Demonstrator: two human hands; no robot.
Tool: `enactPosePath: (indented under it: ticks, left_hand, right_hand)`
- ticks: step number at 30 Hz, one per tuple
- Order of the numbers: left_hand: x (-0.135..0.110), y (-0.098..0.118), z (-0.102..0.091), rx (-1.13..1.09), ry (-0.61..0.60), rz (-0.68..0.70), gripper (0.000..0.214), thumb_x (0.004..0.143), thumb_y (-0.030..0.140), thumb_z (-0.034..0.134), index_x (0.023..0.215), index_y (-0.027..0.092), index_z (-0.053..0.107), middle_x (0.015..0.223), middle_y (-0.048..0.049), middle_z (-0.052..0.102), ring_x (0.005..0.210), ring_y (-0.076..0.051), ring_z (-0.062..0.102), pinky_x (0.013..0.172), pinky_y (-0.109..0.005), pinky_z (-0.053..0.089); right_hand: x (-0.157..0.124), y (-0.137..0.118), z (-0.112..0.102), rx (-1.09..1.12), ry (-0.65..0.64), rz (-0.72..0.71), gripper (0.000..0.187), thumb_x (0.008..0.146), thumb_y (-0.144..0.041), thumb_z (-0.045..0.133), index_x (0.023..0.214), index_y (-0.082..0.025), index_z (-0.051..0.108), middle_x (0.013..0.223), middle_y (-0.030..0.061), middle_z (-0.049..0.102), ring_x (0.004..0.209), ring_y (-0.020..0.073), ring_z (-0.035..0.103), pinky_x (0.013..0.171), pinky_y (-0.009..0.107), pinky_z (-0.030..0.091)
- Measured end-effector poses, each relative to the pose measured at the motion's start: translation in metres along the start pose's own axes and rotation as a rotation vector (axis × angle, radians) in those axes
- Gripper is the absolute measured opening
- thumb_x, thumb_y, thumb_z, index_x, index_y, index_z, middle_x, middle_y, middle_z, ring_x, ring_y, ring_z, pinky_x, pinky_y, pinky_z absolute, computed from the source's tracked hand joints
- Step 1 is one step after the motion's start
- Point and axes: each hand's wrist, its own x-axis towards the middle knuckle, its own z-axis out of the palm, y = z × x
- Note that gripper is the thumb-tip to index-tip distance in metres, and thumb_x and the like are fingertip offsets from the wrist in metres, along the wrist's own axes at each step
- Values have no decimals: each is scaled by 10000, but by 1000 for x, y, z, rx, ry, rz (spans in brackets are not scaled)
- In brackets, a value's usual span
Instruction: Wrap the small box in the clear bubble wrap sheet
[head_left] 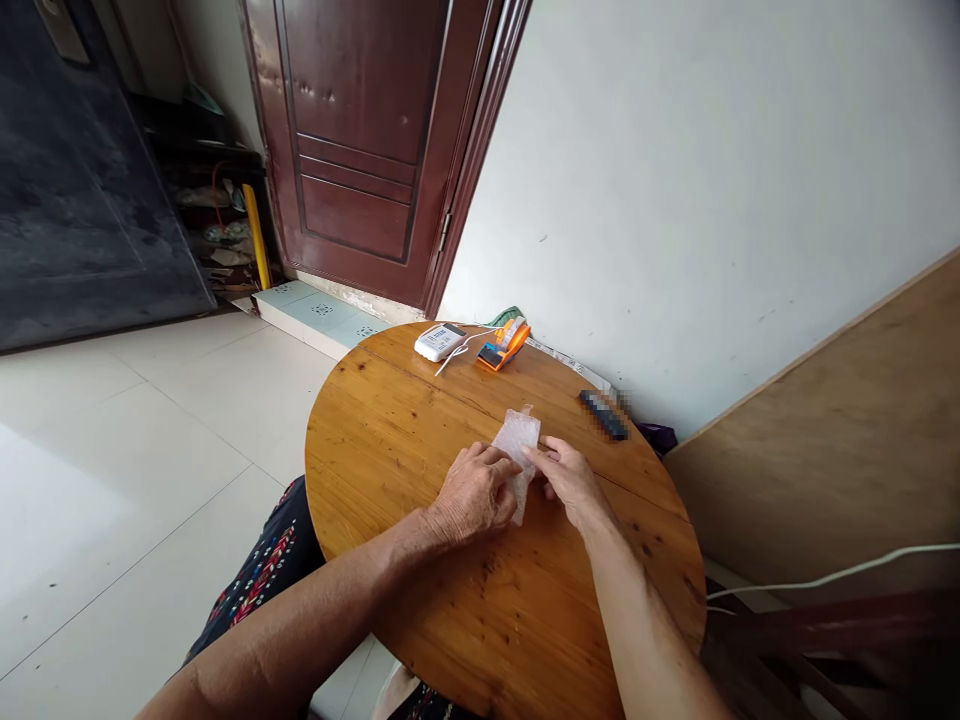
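a pale bubble-wrap sleeve [517, 430] sits between your hands over the round wooden tabletop [390, 430]; it should prove light, soft and slightly slippery, best taken by its edges, and whether it holds anything fragile cannot be made out. your right hand [562, 478] pinches its right edge, thumb on top; your left hand [480, 488] bends over the left side, fingertips partly masked, so you cannot tell whether it grips. beyond, a white device [440, 342] bears print too small to read beside an orange item [506, 347], while pixelation blurs a dark bar-shaped object [602, 414] at right.
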Motion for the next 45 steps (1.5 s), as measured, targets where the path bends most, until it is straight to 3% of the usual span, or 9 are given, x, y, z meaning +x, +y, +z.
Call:
enactPosePath:
  ticks: [5, 9, 16, 22, 26, 34, 38, 42, 45]
  left_hand:
    - [1, 1, 0, 14, -13, -8, 375, 730, 168, 531, 1074, 178, 681, 1088, -75, 688, 972, -245, 563, 903, -377, 463]
    - [0, 3, 0, -7, -6, -21, 372, 733, 152, 512, 1065, 179, 679, 1059, -73, 686, 963, -233, 559, 909, -361, 462]
    - [0, 0, 2, -34, 1, -120, 390, 718, 175, 538, 1080, 217, 678, 1138, -73, 629, 1016, -254, 528, 946, -399, 434]
    - [-1, -8, 4, -139, 111, -259, 692, 666, 268, 623, 1334, 162, 479, 1256, -125, 516, 1118, -289, 488, 977, -421, 431]
    - [1, -10, 3, -229, 41, -297, 828, 691, 265, 611, 1460, 150, 326, 1336, -147, 493, 1178, -312, 478, 1021, -460, 406]
    - [9, -11, -2, -288, -55, -260, 574, 722, 215, 607, 1295, 183, 572, 1195, -85, 634, 1103, -268, 554, 1005, -410, 434]
    - [12, -15, -1, -330, -73, -218, 447, 739, 200, 616, 1185, 203, 647, 1138, -58, 658, 1063, -234, 580, 967, -365, 463]
    - [11, -18, 0, -401, -74, -219, 377, 730, 175, 621, 1102, 196, 677, 1094, -45, 649, 971, -190, 600, 894, -307, 499]
    - [11, -20, 3, -448, -59, -238, 365, 714, 155, 616, 1072, 194, 680, 1069, -32, 642, 913, -159, 602, 870, -280, 507]
  right_hand:
    - [16, 9, 14, 58, -46, -91, 334, 593, -375, 728, 824, -164, 609, 668, 4, 675, 580, 155, 586, 493, 246, 427]
    - [16, 11, 19, -14, 14, -195, 269, 610, -406, 694, 720, -178, 602, 615, -24, 636, 584, 151, 552, 514, 247, 414]
    - [-13, -17, 22, 202, 27, -189, 289, 595, -359, 718, 802, -179, 628, 739, 6, 676, 657, 163, 576, 606, 270, 459]
    - [-36, -19, 11, 82, -47, -335, 250, 676, -382, 716, 823, -188, 657, 760, 18, 689, 699, 178, 593, 656, 281, 473]
    - [-46, -18, 9, -38, -53, -394, 275, 733, -399, 681, 897, -177, 682, 812, 42, 712, 729, 199, 610, 692, 297, 484]
    - [-61, 5, 9, -209, 38, -426, 259, 789, -415, 603, 881, -189, 687, 840, 35, 732, 778, 218, 655, 691, 286, 509]
    - [-68, 24, 12, -220, 116, -589, 224, 798, -379, 565, 905, -210, 668, 1059, 78, 737, 975, 256, 679, 857, 337, 530]
    - [-74, 30, 15, -351, 139, -724, 243, 860, -389, 521, 980, -229, 659, 1098, 87, 725, 1040, 255, 670, 930, 354, 520]
    - [-75, 34, 16, -465, 121, -815, 310, 842, -434, 592, 1071, -228, 627, 1145, 95, 705, 1059, 260, 664, 941, 374, 526]
